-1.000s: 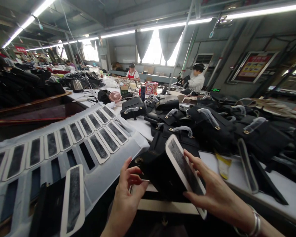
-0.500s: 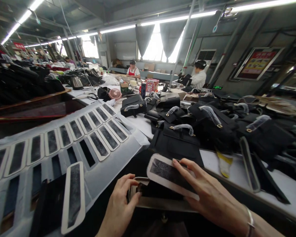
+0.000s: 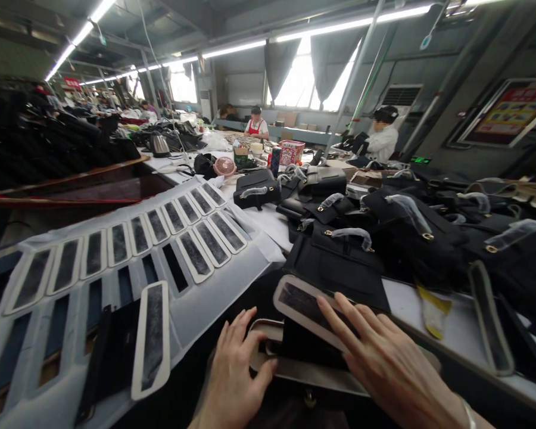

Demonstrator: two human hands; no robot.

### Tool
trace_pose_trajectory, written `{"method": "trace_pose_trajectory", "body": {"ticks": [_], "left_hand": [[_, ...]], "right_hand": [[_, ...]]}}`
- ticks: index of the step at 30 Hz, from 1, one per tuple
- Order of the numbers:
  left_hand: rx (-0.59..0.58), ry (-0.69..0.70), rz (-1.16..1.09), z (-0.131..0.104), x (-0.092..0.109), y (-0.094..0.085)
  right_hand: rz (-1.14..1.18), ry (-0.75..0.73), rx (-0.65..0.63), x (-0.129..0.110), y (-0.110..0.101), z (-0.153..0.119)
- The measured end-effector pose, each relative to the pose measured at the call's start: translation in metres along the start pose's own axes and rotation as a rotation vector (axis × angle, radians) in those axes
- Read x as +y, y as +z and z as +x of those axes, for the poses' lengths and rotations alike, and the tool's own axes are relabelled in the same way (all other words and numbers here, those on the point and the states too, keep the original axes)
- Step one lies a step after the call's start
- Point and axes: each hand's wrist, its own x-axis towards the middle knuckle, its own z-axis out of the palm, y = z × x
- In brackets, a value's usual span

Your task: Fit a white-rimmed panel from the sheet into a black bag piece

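— Two hands on one piece?
— Yes. The right hand [image 3: 384, 363] lies flat, fingers [image 3: 339, 316] spread, pressing a white-rimmed dark insert [image 3: 310, 307] onto a black bag [image 3: 308, 357] at the near desk [image 3: 464, 333] edge. The flat palm seems meant to seat it evenly.
— And the left hand [image 3: 239, 372]?
— Its fingers are loosely spread, resting on the bag's open rim beside the insert, apparently steadying it. More inserts [image 3: 192, 238] lie in rows on white sheeting to the left; finished bags [image 3: 339, 262] are piled behind.
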Motion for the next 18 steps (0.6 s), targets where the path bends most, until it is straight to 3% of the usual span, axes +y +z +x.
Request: {"method": "trace_pose_trajectory", "body": {"ticks": [3,6,14,18], "left_hand": [[0.026,0.043,0.005,0.004,0.005,-0.002],[-0.068,0.121,0.051,0.010,0.010,-0.006],[-0.227,0.127,0.170,0.026,0.022,-0.020],[-0.191,0.150,0.146,0.031,0.021,-0.019]], "right_hand": [[-0.002,-0.024,-0.014,-0.002,-0.002,-0.001],[0.005,-0.038,-0.022,-0.007,-0.004,-0.001],[0.082,-0.040,-0.049,-0.007,0.000,0.010],[0.085,-0.039,-0.049,-0.008,-0.002,0.017]]}}
